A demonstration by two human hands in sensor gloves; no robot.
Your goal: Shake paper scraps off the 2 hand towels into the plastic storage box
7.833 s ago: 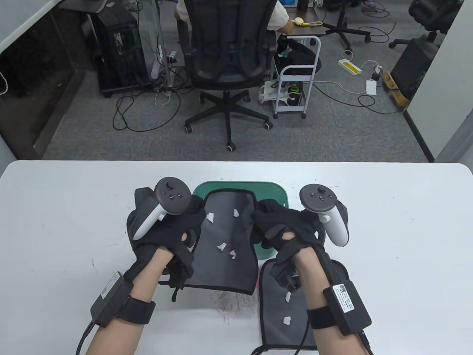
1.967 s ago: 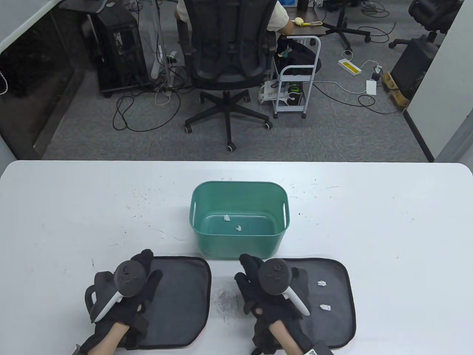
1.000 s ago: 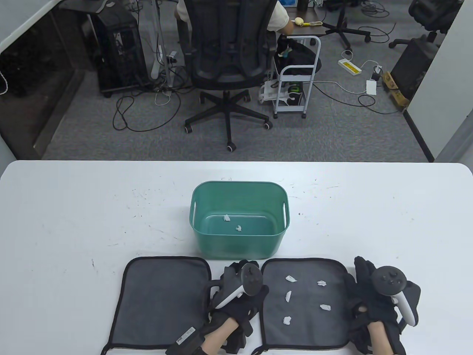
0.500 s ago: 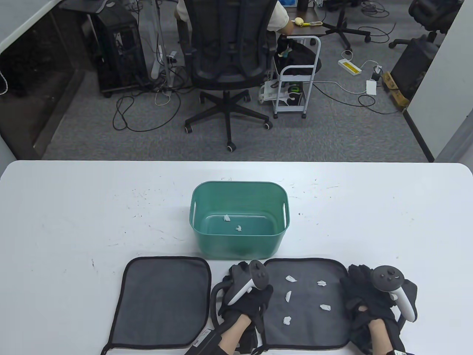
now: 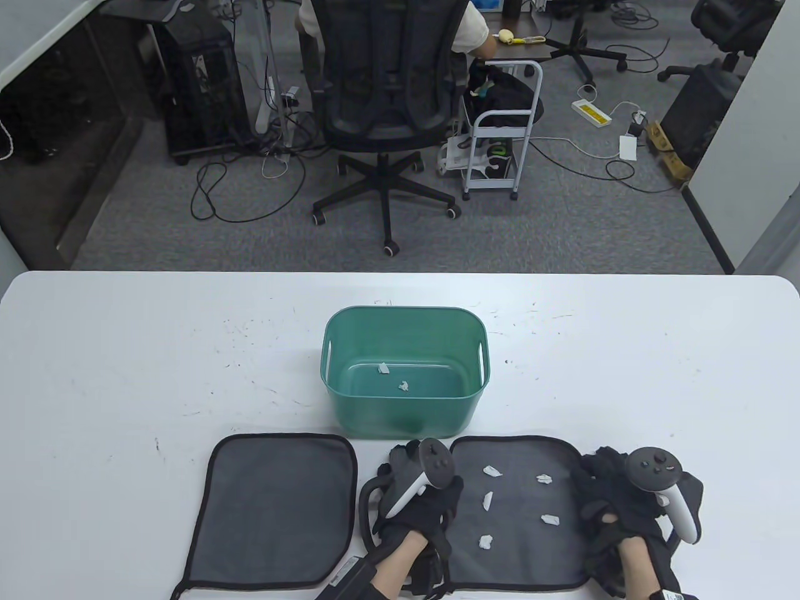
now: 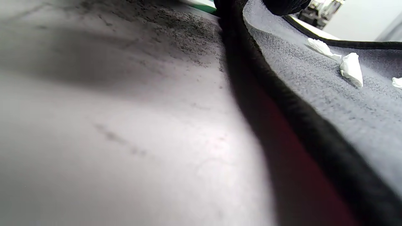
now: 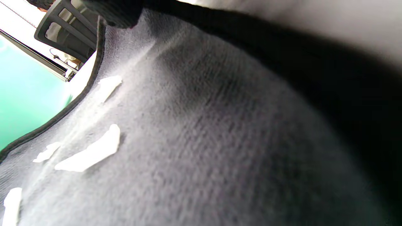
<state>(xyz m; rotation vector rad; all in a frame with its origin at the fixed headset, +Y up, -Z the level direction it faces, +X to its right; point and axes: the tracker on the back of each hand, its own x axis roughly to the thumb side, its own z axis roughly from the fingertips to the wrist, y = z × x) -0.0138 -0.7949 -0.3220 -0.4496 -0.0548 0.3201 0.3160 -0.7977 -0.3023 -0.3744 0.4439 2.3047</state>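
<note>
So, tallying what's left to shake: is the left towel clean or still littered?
Clean: the left dark grey hand towel lies spread flat with no white scraps in the table view.

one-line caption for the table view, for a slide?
Both hands at the scrap-strewn right towel's side edges, green box behind.

two towels point(image 5: 275, 509), one box point(image 5: 404, 409), seven scraps point(image 5: 492, 471)

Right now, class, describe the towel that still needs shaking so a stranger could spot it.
Find the green storage box mid-table. Two dark grey towels lie in front of it. Choose the right towel, between both hands: it carries white paper scraps, while the left towel is bare.
</note>
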